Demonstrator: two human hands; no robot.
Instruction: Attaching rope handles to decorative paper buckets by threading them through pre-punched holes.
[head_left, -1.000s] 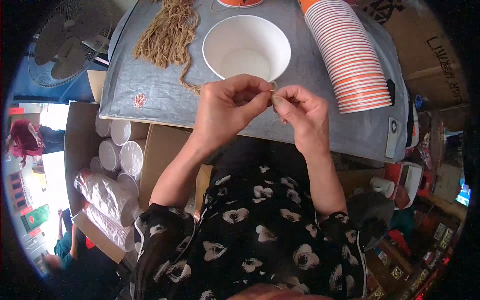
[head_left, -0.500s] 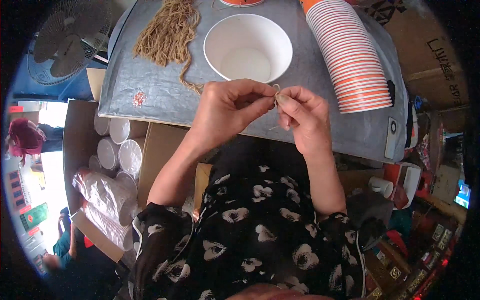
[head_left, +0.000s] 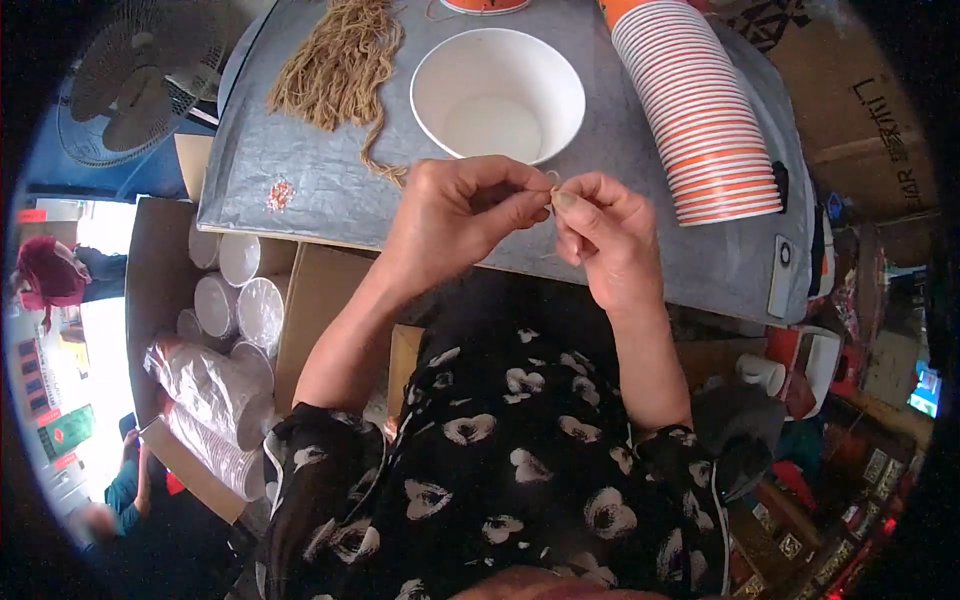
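Between my fingertips is a thin tan string (head_left: 553, 182), bent into a small loop that shows above the pinch. My left hand (head_left: 455, 215) pinches it between thumb and forefinger. Close against it, my right hand (head_left: 607, 228) grips the same string with its thumb over curled fingers. Just beyond my hands a white paper bucket (head_left: 497, 95) stands with its open mouth toward me. A bundle of tan strings (head_left: 340, 70) lies to its left, one braided strand trailing toward my left wrist.
A long stack of orange-and-white paper buckets (head_left: 700, 120) lies at the right of the grey table (head_left: 330, 200). Left below stands a cardboard box (head_left: 160, 300) of bagged white buckets (head_left: 215, 390). A fan (head_left: 140, 90) is at the far left, beside people in the background.
My hands stay nearly in place, with the string still pinched between them; only slight finger movement shows.
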